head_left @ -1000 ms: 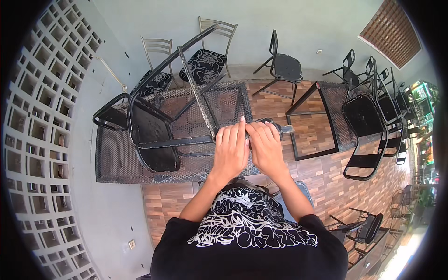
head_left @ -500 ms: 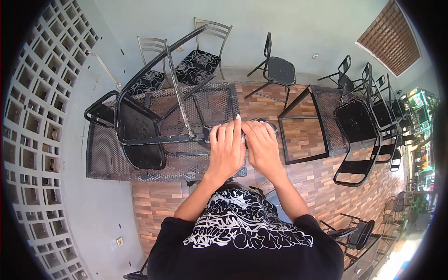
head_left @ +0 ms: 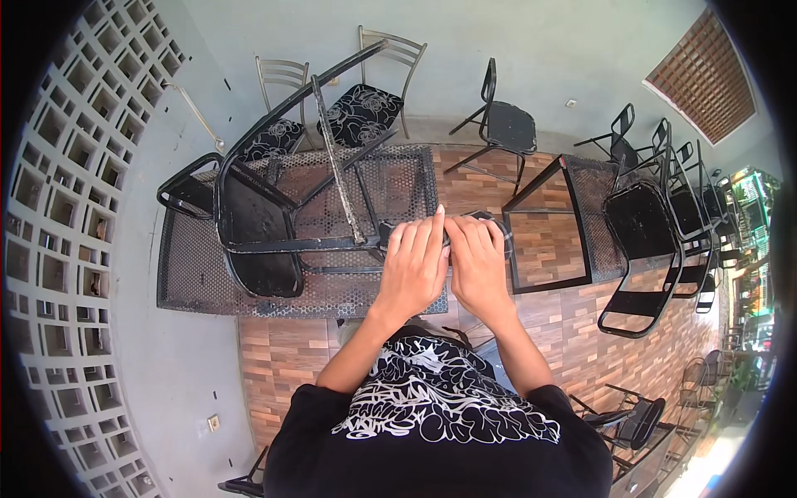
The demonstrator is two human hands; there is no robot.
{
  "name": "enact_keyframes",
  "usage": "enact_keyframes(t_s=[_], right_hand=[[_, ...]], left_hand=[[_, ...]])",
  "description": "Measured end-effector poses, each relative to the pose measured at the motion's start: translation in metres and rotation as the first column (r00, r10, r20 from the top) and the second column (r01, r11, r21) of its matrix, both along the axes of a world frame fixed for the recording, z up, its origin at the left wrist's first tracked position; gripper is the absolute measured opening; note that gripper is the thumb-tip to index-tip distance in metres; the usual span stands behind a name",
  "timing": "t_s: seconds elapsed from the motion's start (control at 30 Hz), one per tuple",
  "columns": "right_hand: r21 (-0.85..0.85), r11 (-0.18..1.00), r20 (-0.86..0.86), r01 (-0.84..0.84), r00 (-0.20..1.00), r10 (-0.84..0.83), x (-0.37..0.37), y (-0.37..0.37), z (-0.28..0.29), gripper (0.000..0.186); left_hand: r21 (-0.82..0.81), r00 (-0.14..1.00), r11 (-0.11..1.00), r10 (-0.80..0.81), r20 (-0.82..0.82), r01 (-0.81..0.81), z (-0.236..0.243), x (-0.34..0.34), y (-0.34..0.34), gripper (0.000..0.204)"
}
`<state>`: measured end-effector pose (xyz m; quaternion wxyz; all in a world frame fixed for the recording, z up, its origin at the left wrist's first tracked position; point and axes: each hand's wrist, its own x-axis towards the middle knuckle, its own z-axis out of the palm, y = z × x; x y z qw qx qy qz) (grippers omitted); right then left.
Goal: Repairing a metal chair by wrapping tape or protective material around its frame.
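Note:
A black metal chair [head_left: 300, 246] with scuffed paint lies tipped over a black mesh table [head_left: 195, 274], its bare tube legs slanting up toward the wall. My left hand [head_left: 415, 264] is closed over its near right end, fingers curled down over the black frame. Right beside it, the thumbs close together, my right hand [head_left: 480, 266] wraps the same end, which sticks out past the table's right edge. My fingers hide much of the gripped part. A black seat [head_left: 261, 228] shows among the tubes; whether it belongs to the held chair I cannot tell.
Two chairs with flowered seats [head_left: 361, 112] stand behind the table. A black chair [head_left: 510, 126] is by the far wall. To the right are a second mesh table [head_left: 594, 191] with an open black frame and several black chairs [head_left: 639, 224]. More chairs [head_left: 639, 423] stand lower right.
The whole view has shifted slightly, so the room and chair appear a little farther right. Both hands keep their grip on the chair, with little other visible movement.

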<state>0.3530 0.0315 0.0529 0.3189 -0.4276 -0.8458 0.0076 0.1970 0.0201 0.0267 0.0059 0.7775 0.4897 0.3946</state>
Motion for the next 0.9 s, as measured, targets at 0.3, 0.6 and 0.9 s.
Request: enact_keyframes(t_s=[0.3, 0.6, 0.9], right_hand=[[-0.013, 0.999, -0.007, 0.043, 0.999, -0.043, -0.045, -0.007, -0.009, 0.051], [-0.037, 0.996, 0.021, 0.079, 0.997, -0.078, -0.051, -0.010, -0.010, 0.051], [-0.023, 0.999, -0.014, -0.040, 0.999, 0.040, -0.032, 0.000, -0.003, 0.051]], left_hand=[[-0.031, 1.000, 0.999, -0.024, -0.013, 0.023, -0.001, -0.041, -0.004, 0.062], [-0.063, 0.999, 0.997, -0.046, -0.020, 0.045, -0.001, -0.044, -0.006, 0.063], [-0.053, 0.996, 0.996, 0.064, -0.060, -0.067, 0.001, -0.027, -0.008, 0.064]])
